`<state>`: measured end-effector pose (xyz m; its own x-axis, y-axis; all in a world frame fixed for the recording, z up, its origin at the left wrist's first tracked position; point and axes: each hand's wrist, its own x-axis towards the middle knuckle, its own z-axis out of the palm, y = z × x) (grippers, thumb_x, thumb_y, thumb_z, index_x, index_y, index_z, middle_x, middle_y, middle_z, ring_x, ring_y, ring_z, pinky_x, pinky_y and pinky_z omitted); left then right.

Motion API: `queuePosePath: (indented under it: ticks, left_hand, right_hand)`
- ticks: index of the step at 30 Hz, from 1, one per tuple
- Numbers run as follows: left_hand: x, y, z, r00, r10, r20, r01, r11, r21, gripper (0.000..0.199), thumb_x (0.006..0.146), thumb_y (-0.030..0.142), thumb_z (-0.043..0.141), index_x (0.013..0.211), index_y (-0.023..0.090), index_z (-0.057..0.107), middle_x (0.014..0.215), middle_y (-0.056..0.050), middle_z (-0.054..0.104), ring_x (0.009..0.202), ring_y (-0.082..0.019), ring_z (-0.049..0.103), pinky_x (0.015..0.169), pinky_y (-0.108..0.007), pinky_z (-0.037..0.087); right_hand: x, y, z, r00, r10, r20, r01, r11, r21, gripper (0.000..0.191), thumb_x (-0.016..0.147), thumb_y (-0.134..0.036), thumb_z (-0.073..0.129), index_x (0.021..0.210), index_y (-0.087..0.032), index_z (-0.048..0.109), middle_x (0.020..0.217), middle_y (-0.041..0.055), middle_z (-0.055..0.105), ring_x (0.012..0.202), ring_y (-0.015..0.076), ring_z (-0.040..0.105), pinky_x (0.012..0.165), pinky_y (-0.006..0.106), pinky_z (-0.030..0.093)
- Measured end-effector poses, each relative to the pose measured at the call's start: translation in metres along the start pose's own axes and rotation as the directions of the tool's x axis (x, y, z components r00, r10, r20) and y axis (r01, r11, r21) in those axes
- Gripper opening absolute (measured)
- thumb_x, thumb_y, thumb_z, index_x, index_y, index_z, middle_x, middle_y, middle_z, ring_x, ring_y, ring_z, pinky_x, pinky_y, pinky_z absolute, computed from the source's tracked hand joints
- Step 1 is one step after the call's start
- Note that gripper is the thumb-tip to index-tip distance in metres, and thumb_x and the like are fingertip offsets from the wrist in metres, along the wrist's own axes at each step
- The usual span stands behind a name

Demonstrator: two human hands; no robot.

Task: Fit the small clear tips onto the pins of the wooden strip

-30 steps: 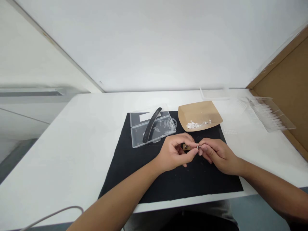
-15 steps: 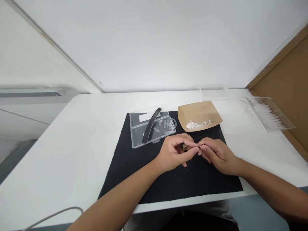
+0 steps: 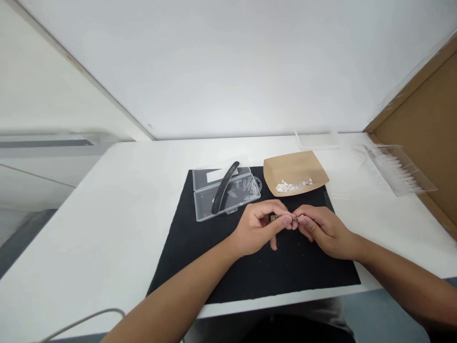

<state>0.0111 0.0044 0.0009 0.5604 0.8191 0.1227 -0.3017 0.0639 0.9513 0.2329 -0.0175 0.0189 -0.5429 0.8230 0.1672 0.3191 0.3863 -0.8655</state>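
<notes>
Over the black mat (image 3: 250, 271), my two hands meet fingertip to fingertip. Thumb and fingers of my left hand (image 3: 262, 224) are pinched at one end of a tiny dark piece (image 3: 294, 218), too small to name. Its other end is between the thumb and forefinger of my right hand (image 3: 319, 228). A small tan item (image 3: 273, 217) shows partly behind my left fingers; what it is cannot be made out. Just behind the hands stands a brown paper tray (image 3: 296, 169) with small white nail-like pieces (image 3: 285, 186) in it.
Left of the paper tray lies an open clear plastic case (image 3: 203, 205) with clear nail tips (image 3: 248, 185) inside and a curved black nail file (image 3: 224, 187) across it. Clear racks of tips (image 3: 396, 171) stand at the right, by a brown board (image 3: 424, 119). A cable (image 3: 89, 317) runs front left.
My left fingertips have drawn slightly left from my right ones, so more of the tiny dark piece shows between them. The small tan item is more covered.
</notes>
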Motion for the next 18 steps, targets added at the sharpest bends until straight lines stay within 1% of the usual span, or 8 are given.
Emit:
queuePosePath:
  ticks: [3,7,9,12,14,15,16,18]
  left_hand:
    - [0.000,0.001,0.000,1.000,-0.025,-0.016,0.025,1.000,0.016,0.033,0.094,0.044,0.078,0.097,0.011,0.078,0.089,-0.008,0.068,0.071,-0.014,0.069,0.041,-0.017,0.061]
    - [0.001,0.001,0.001,0.998,-0.029,-0.064,0.032,0.998,0.050,0.033,0.093,0.044,0.078,0.097,0.011,0.078,0.089,-0.008,0.067,0.074,-0.015,0.070,0.041,-0.017,0.060]
    - [0.002,-0.001,0.001,0.994,-0.015,-0.111,0.022,0.998,0.066,0.034,0.093,0.045,0.079,0.098,0.011,0.078,0.090,-0.008,0.068,0.074,-0.016,0.070,0.040,-0.017,0.060]
    - [0.004,-0.003,0.000,0.979,0.025,-0.204,0.000,0.992,0.123,0.035,0.093,0.045,0.078,0.100,0.011,0.078,0.090,-0.006,0.067,0.065,-0.012,0.067,0.038,-0.018,0.059]
    - [0.005,-0.003,-0.003,0.963,0.090,-0.255,-0.030,0.973,0.230,0.033,0.094,0.043,0.077,0.100,0.011,0.079,0.092,-0.006,0.068,0.059,-0.009,0.064,0.038,-0.018,0.058]
    - [0.006,-0.003,-0.005,0.952,0.143,-0.270,-0.054,0.949,0.311,0.030,0.095,0.041,0.076,0.100,0.012,0.080,0.093,-0.006,0.069,0.059,-0.009,0.064,0.039,-0.017,0.057]
    - [0.007,-0.002,-0.007,0.939,0.207,-0.275,-0.082,0.910,0.406,0.026,0.096,0.039,0.076,0.099,0.014,0.081,0.094,-0.007,0.070,0.061,-0.009,0.065,0.039,-0.017,0.056]
    - [0.010,0.000,-0.011,0.900,0.351,-0.258,-0.135,0.788,0.601,0.017,0.096,0.033,0.075,0.098,0.018,0.083,0.094,-0.007,0.074,0.069,-0.012,0.068,0.041,-0.016,0.052]
  right_hand:
    - [0.000,-0.001,-0.002,0.999,-0.047,-0.006,0.047,0.997,-0.058,0.032,0.115,-0.036,0.041,0.101,-0.022,0.066,0.067,-0.0047,0.057,0.060,0.0119,0.054,0.067,0.027,0.044]
    - [0.001,0.001,-0.004,0.985,-0.173,-0.024,0.164,0.964,-0.209,0.023,0.113,-0.030,0.046,0.108,-0.023,0.067,0.084,0.0010,0.068,0.076,0.0154,0.060,0.075,0.031,0.045]
    - [0.001,0.004,-0.005,0.976,-0.217,-0.018,0.203,0.938,-0.281,0.017,0.111,-0.027,0.050,0.113,-0.024,0.067,0.091,0.0024,0.071,0.081,0.0165,0.061,0.078,0.033,0.044]
    - [0.000,0.007,-0.005,0.964,-0.265,-0.015,0.241,0.898,-0.367,0.015,0.108,-0.022,0.055,0.119,-0.024,0.066,0.095,0.0032,0.072,0.082,0.0173,0.062,0.079,0.036,0.042]
    - [0.000,0.008,-0.004,0.957,-0.289,-0.003,0.263,0.875,-0.406,0.017,0.107,-0.020,0.057,0.121,-0.023,0.065,0.093,0.0029,0.071,0.082,0.0171,0.062,0.079,0.036,0.040]
    - [0.000,0.009,-0.003,0.956,-0.294,0.003,0.269,0.867,-0.419,0.017,0.106,-0.020,0.058,0.121,-0.022,0.066,0.092,0.0025,0.070,0.081,0.0168,0.062,0.079,0.036,0.039]
    - [0.000,0.009,-0.003,0.955,-0.298,0.008,0.272,0.862,-0.428,0.018,0.106,-0.019,0.058,0.121,-0.022,0.066,0.090,0.0019,0.069,0.080,0.0165,0.061,0.079,0.036,0.039]
    - [0.001,0.009,-0.002,0.954,-0.301,0.008,0.274,0.857,-0.436,0.019,0.105,-0.019,0.058,0.122,-0.022,0.066,0.088,0.0009,0.067,0.078,0.0159,0.060,0.078,0.036,0.038]
